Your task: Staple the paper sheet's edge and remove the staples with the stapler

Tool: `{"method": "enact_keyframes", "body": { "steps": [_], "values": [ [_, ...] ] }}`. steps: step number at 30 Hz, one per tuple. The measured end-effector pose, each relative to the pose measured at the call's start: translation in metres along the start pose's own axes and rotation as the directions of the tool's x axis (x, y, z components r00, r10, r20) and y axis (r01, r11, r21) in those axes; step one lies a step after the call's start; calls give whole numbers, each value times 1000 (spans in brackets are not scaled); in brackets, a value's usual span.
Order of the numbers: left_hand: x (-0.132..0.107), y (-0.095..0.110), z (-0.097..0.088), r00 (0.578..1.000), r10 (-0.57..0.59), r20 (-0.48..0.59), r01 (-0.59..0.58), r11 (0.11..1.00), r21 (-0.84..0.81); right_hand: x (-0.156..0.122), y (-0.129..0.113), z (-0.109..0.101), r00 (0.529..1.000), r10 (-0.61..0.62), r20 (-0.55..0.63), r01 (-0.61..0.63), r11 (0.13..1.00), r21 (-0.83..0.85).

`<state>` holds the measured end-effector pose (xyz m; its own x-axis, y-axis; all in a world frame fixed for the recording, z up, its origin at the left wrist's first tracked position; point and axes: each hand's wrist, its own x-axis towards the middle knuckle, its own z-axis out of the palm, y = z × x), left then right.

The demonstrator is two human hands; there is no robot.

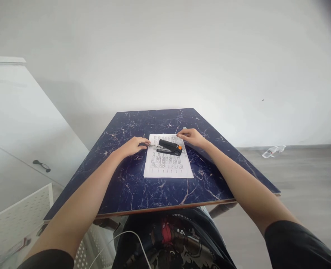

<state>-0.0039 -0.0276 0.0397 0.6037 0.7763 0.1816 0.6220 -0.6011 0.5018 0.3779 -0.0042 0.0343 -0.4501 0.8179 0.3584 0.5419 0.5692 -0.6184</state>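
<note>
A dark printed shirt lies at the near edge. On the blue marbled tabletop, the black stapler rests on the printed paper. The left hand has its fingers bunched at the stapler's metal tip; its grip state cannot be told. The right hand has an open grip, with its fingers flat on the paper's far corner.
</note>
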Motion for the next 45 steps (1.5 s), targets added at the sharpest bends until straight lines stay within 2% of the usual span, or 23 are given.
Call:
{"method": "enact_keyframes", "body": {
  "steps": [2, 5, 9, 15, 22, 26, 29, 32, 34, 36, 38, 42, 45],
  "values": [
    [0, -2, 1, 1000, 4, -17, -5, 1000, -28, -4, -21, 4, 981, -91, 174, 74, 992, 102],
    [4, 0, 7, 998, 33, -48, -35, 999, -29, -6, -41, 13, 944, -140, 298, 140, 990, 24],
    [10, 8, 19, 993, 113, -44, -111, 993, 43, -5, -46, 25, 952, -148, 268, 178, 980, -93],
    [24, 26, 38, 984, 144, -109, -114, 963, 245, -4, -44, 30, 962, -140, 236, 154, 987, -41],
    [26, 35, 51, 987, 102, -126, -70, 969, 235, -5, -42, 33, 974, -122, 193, 128, 991, -22],
    [27, 31, 52, 987, 130, -92, -101, 958, 269, -6, -41, 35, 962, -170, 215, 177, 984, -13],
    [27, 26, 44, 988, 147, -47, -133, 966, 221, -5, -50, 42, 953, -232, 196, 235, 972, 13],
    [25, 22, 38, 992, 92, -88, -71, 975, 212, -5, -65, 46, 954, -266, 138, 266, 964, 20],
    [22, 19, 37, 979, -25, -205, 83, 957, 278, -5, -70, 42, 966, -240, 97, 240, 971, 18],
    [19, 15, 40, 932, -168, -320, 274, 906, 324, -6, -68, 28, 983, -175, 58, 172, 984, 40],
    [18, 11, 44, 893, -267, -362, 391, 859, 330, -9, -58, 9, 995, -89, 36, 87, 995, 42],
    [20, 7, 48, 899, -314, -305, 411, 846, 341, -15, -29, -30, 999, 26, 47, -19, 987, -159],
    [23, 6, 49, 914, -290, -284, 375, 869, 323, -18, -10, -46, 995, 101, 25, -92, 964, -248]
  ]
}}
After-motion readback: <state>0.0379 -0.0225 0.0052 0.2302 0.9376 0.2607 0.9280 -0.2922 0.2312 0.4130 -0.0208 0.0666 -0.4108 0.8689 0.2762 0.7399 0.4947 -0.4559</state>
